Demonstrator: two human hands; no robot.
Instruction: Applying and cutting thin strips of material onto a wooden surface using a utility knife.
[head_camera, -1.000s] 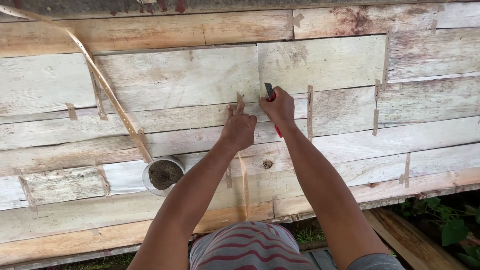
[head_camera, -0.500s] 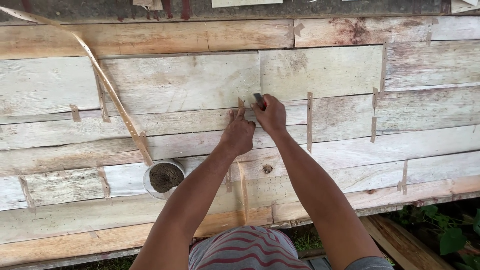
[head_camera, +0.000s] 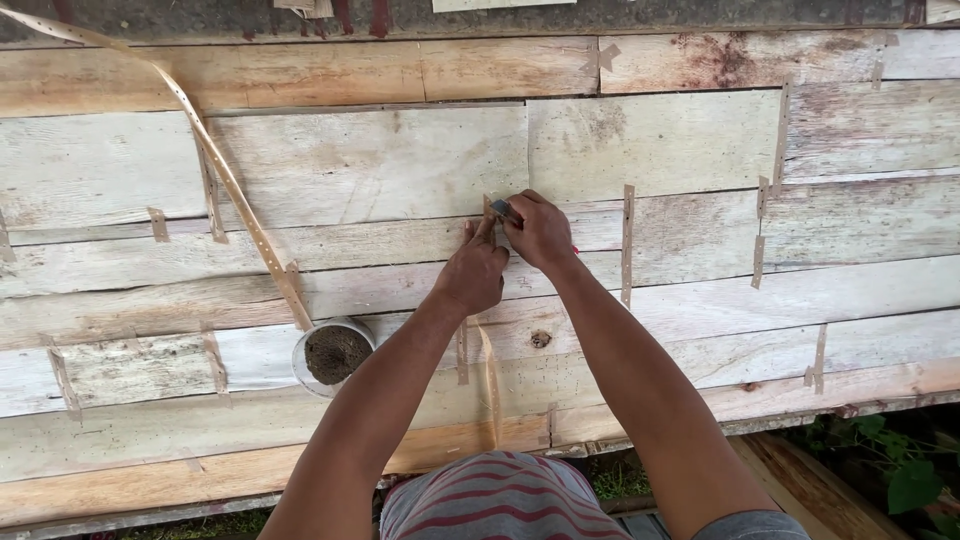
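Both arms reach forward from the bottom edge, forearms nearly parallel and converging, so the two hands meet against the plank wall (head_camera: 350, 170). The left hand (head_camera: 472, 275) lies with its back toward the camera, fingers pointing up, and its fingertips pinch a thin strip (head_camera: 488, 210) that stands upright against the boards just above them. The right hand (head_camera: 540, 232) sits just beside it and a little higher, touching it, with the fingers curled into a fist around a small tool (head_camera: 503, 209). Only the tool's dark metal head pokes out at the thumb side, right next to the strip, and a bit of red shows at the far side of the fist; the rest is buried in the hand, so what kind of tool it is cannot be told.

Below the left hand's forearm, a small round tin (head_camera: 334, 352) with dark contents rests against the boards. A long, thin perforated band (head_camera: 215, 165) runs diagonally from well above and left of the hands down to the tin. Under both elbows a striped cloth (head_camera: 495, 500) is cut off by the frame's bottom edge.
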